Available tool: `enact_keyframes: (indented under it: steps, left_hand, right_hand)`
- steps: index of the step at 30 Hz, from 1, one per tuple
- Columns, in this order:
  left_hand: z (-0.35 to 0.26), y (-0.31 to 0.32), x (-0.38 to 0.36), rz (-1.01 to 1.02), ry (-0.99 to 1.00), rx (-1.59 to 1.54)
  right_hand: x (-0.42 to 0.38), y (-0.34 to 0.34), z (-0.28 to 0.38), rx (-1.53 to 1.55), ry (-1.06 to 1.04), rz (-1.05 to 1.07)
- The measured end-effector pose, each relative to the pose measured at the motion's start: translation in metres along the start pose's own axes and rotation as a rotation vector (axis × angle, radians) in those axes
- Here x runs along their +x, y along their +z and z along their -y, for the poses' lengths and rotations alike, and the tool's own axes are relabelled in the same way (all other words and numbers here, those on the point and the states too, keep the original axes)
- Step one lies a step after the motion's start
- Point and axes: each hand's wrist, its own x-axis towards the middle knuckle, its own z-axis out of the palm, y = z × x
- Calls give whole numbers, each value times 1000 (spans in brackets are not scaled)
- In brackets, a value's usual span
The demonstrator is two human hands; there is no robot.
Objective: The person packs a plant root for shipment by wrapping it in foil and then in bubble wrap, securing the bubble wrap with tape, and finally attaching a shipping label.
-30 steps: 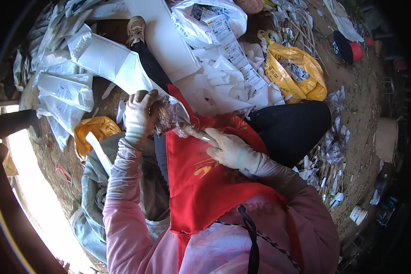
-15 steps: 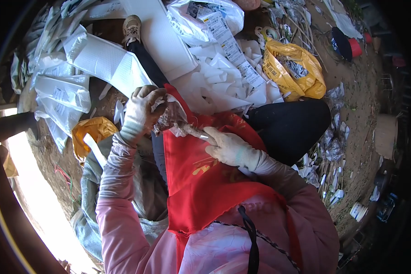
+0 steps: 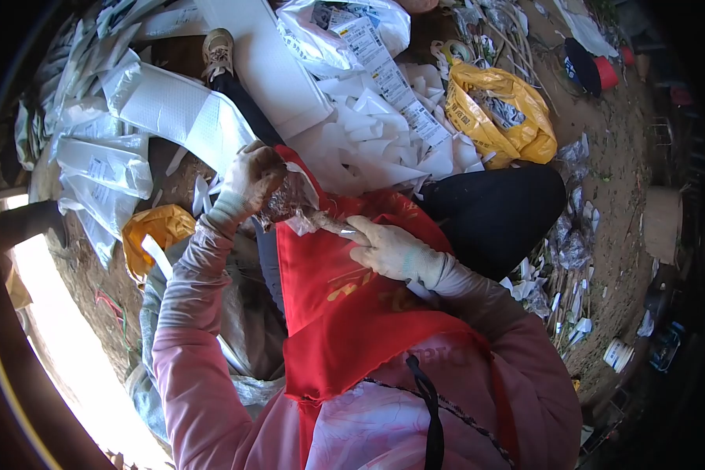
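In the head view, the left hand (image 3: 249, 182) clenched a crumpled clear plastic wrap (image 3: 290, 200) over the upper edge of the red apron (image 3: 345, 305). The right hand (image 3: 392, 251) gripped a thin blade (image 3: 338, 229), its long axis pointing at the wrap, just beside it.
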Motion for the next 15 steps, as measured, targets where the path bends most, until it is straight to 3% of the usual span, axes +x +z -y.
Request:
enact_keyframes:
  steps: [2,6,7,9,11,13,15]
  left_hand:
    - [-1,7,-5,-82,-68,-94]
    - [-32,14,-10,-377,291,434]
    - [-32,13,-11,-491,277,384]
    - [-27,8,-14,-709,245,281]
    - [-21,-10,-12,-802,31,7]
    - [-18,-25,-12,-640,-51,98]
    - [-28,-17,-10,-398,33,259]
  right_hand:
    - [-4,6,-3,319,134,53]
    - [5,-13,-9,355,79,105]
    - [7,-18,-9,411,111,106]
    - [8,-18,-4,901,425,103]
    - [8,-23,-6,572,235,112]
    - [11,-23,-9,383,111,103]
    - [8,-18,-9,344,77,93]
